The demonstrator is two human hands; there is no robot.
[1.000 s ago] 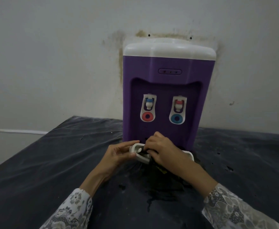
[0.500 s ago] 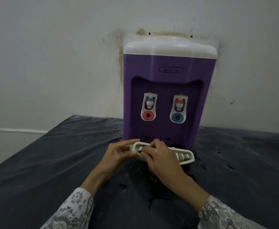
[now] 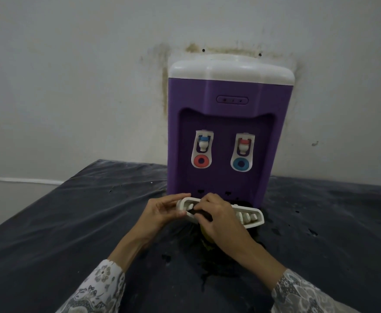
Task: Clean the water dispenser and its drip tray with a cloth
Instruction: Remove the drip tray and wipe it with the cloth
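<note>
Left hand (image 3: pixel 162 211) pinches the left end of the drip tray (image 3: pixel 250 216); right hand (image 3: pixel 216 219) is closed on a dark cloth (image 3: pixel 198 213), pressing it into the tray's left half. Tray is off the water dispenser (image 3: pixel 228 123), just in front of its base, long axis left-right. Unwiped slots lie to my right, so I'd guess the wipe goes rightward.

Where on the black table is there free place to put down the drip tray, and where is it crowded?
Bare table lies left of the left hand, out to the table's left edge. More lies right of the drip tray, beside the water dispenser. It is crowded in the middle: both hands hold the tray there, the right hand with a dark cloth.
</note>
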